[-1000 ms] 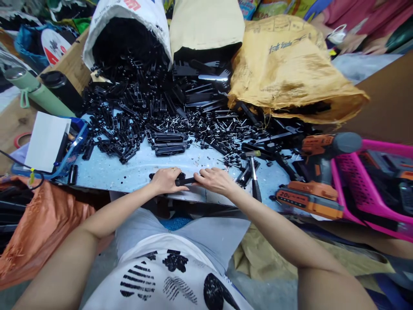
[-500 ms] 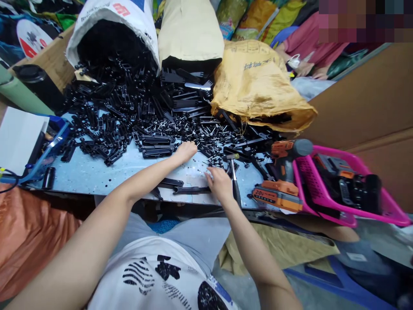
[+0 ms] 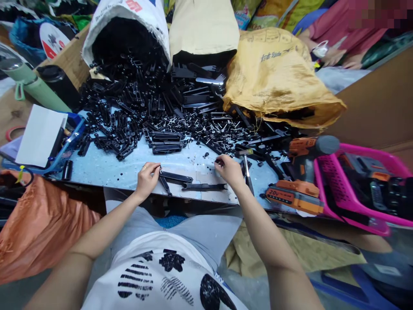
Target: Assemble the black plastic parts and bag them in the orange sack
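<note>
My left hand [image 3: 148, 179] is closed in a pinch at the left end of a black hinged arm [image 3: 176, 177]. A tiny pin seems to sit between its fingertips, right at the joint. My right hand [image 3: 231, 170] is curled shut, with dark pin heads and a thin bright shank showing at the fingertips. Just below it lies a second black arm [image 3: 206, 187] with a forked end, flat on the work surface. A hammer [image 3: 247, 172] rests right of my right hand. Loose pins [image 3: 206, 129] are heaped beyond both hands.
Stacked black arms [image 3: 167, 142] and a heap of black parts [image 3: 125, 107] spread before several sacks. An orange cordless drill [image 3: 298, 176] and a pink basket [image 3: 342, 206] stand right. A blue tray [image 3: 75, 133] is left. Another person's hands [image 3: 335, 58] show at the far right.
My left hand has drawn back from the pin heap to the left end of the hinged arm. My right hand stays close to its former place, now curled. The whole view has shifted slightly.
</note>
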